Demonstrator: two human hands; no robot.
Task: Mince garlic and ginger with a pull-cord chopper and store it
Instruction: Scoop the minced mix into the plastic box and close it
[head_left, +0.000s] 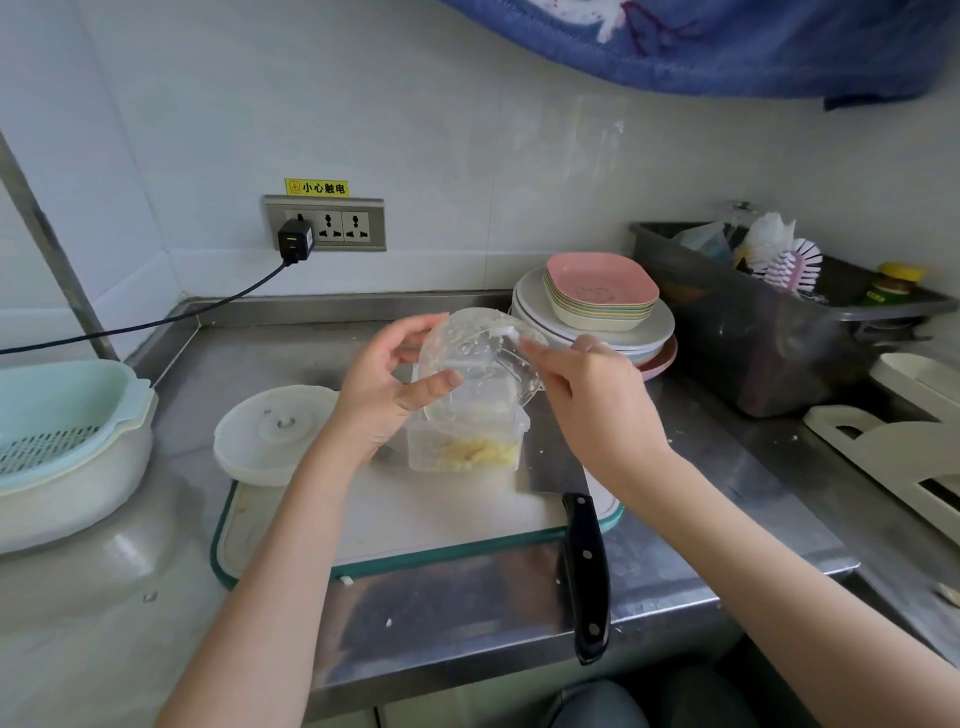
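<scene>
My left hand (387, 382) grips the clear chopper bowl (475, 364) and holds it tipped mouth-down over a small clear storage box (465, 441). Yellowish minced garlic and ginger (478, 451) lies in the bottom of that box, and bits cling to the bowl's wall. My right hand (587, 395) holds a thin white tool (511, 331) whose tip reaches inside the bowl; the rest of the tool is hidden by the hand. The chopper's white pull-cord lid (275, 431) lies flat to the left of the box, at the cutting board's (415, 525) back left corner.
A black-handled knife (584, 571) lies across the board's right edge, handle toward me. Stacked plates (597, 306) stand behind the bowl. A grey bin (769, 332) with a brush sits at the right, a green colander basket (62, 426) at the left. A black cable (156, 322) runs from the wall socket.
</scene>
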